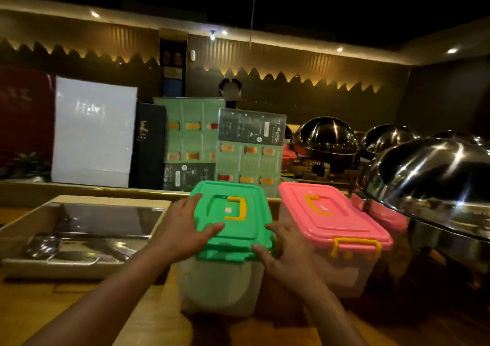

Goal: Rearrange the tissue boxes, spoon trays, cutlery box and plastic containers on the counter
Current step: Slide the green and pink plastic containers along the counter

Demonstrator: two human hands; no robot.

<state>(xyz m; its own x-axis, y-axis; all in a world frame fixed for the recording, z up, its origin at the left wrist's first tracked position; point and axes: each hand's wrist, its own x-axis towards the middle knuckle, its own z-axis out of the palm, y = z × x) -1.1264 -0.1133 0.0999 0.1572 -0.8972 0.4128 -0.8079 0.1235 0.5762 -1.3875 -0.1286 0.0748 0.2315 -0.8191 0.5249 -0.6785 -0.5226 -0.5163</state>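
A clear plastic container with a green lid [233,218] and a yellow handle stands on the wooden counter in the middle. My left hand [185,229] grips its left side, thumb lying across the lid. My right hand [286,255] holds its right front corner. Directly to its right stands a container with a pink lid [331,221] and yellow clasps, and a second pink-lidded container [387,218] sits partly hidden behind that one. On the left, a wooden cutlery box [79,239] holds metal spoons.
Upright menus [249,147] and a white board [92,133] lean along the ledge behind the counter. Shiny steel chafing dish domes [434,176] crowd the right side, close to the pink containers. Bare wooden counter [66,314] lies in front on the left.
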